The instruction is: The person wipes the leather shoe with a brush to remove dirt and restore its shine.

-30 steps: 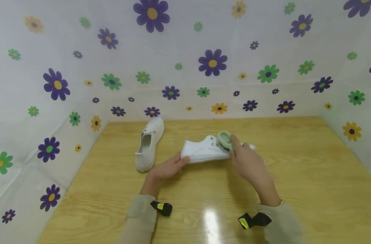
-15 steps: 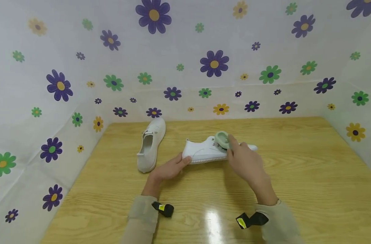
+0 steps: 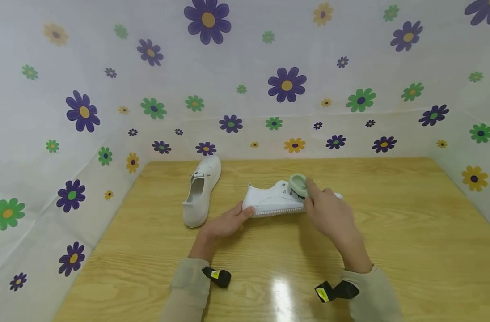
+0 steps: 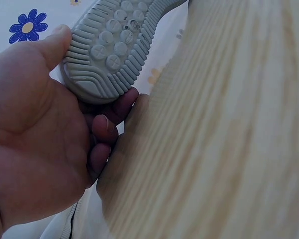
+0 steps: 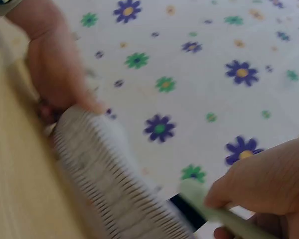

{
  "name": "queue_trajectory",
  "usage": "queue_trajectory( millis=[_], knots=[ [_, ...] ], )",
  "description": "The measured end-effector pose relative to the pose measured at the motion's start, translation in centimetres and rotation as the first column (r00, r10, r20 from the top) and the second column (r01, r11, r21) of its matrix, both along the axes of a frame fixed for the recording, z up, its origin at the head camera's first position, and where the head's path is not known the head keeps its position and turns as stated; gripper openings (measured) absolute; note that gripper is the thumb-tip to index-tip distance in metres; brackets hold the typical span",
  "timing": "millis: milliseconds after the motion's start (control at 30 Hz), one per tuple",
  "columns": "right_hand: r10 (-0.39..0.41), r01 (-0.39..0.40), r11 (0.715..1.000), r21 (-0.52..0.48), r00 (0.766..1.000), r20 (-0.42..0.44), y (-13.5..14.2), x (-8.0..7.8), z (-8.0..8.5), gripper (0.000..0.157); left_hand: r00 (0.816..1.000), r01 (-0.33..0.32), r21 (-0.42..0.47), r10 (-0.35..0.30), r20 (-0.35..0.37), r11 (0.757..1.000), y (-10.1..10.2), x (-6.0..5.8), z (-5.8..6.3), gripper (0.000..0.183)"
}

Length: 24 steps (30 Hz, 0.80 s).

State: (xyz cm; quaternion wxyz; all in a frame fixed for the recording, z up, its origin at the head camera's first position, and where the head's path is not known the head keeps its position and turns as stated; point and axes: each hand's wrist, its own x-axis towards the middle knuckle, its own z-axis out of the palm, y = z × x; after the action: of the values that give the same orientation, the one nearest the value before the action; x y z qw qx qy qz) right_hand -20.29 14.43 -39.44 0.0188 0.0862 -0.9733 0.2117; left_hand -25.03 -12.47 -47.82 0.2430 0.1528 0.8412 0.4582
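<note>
A white shoe [image 3: 267, 200] is held on its side, its ridged grey sole [image 4: 114, 42] turned toward me. My left hand [image 3: 226, 222] grips it at the heel, thumb on one side and fingers beneath, close to the tabletop. In my right hand [image 3: 331, 214] is a pale green brush [image 3: 297, 184], its dark bristles [image 5: 188, 211] against the shoe's upper near the lace holes. That hand hides part of the toe end. The second white shoe [image 3: 200, 192] stands upright on the table to the left, toe pointing away.
The wood-grain table [image 3: 410, 232] extends to the right and in front of both hands. A white flower-printed cloth [image 3: 245, 67] hangs behind it and along both sides. A bright glare spot lies on the near tabletop.
The brush has slid a little left along the shoe's upper, then back right. My left hand keeps its hold on the heel, and the other shoe stays put.
</note>
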Motion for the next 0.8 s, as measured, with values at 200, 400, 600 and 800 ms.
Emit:
queue_trajectory(
  millis=[200,400,600,800],
  knots=[
    [0.108,-0.105,0.993,-0.060,0.993,0.049,-0.7,-0.4,-0.4,0.051,1.000,-0.020,-0.002,0.020,0.005,1.000,0.0,-0.1,-0.1,0.078],
    [0.077,-0.063,0.994,-0.094,0.985,0.156,1.8,1.2,1.3,0.054,1.000,0.011,0.000,-0.011,0.001,1.000,0.2,-0.3,-0.3,0.075],
    [0.050,-0.044,0.996,-0.080,0.995,0.082,2.3,0.7,0.2,0.052,1.000,-0.007,-0.007,0.007,0.002,1.000,0.0,-0.2,-0.4,0.075],
    [0.217,-0.206,0.966,-0.159,0.975,0.054,1.7,0.9,-0.4,0.050,1.000,0.014,0.009,-0.014,0.002,1.000,0.1,0.0,0.0,0.071]
  ],
)
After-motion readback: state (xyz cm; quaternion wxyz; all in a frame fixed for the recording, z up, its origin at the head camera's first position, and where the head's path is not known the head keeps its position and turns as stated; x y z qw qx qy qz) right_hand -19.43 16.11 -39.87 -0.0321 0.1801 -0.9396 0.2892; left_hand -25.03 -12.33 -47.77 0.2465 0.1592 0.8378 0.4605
